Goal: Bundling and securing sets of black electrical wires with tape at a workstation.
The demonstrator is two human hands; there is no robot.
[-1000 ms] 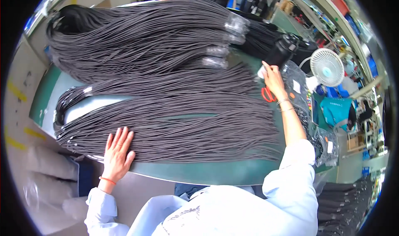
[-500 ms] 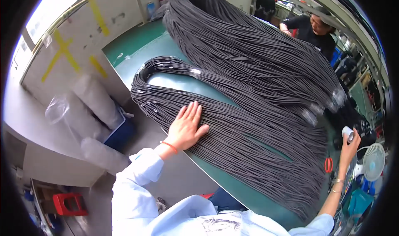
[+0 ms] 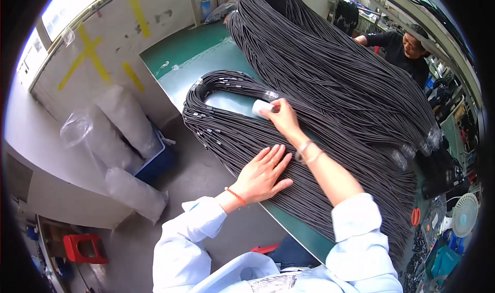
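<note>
R hand w/ 1 wht roll, L hand on cords

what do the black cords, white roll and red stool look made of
Black cords: probably rubber or plastic, possibly woven; dull sheen on thin, bending strands. White roll: perhaps plastic or paper; pale, smooth-looking side, but no clear texture. Red stool: likely moulded plastic, smooth, from its even colour and opening.
</note>
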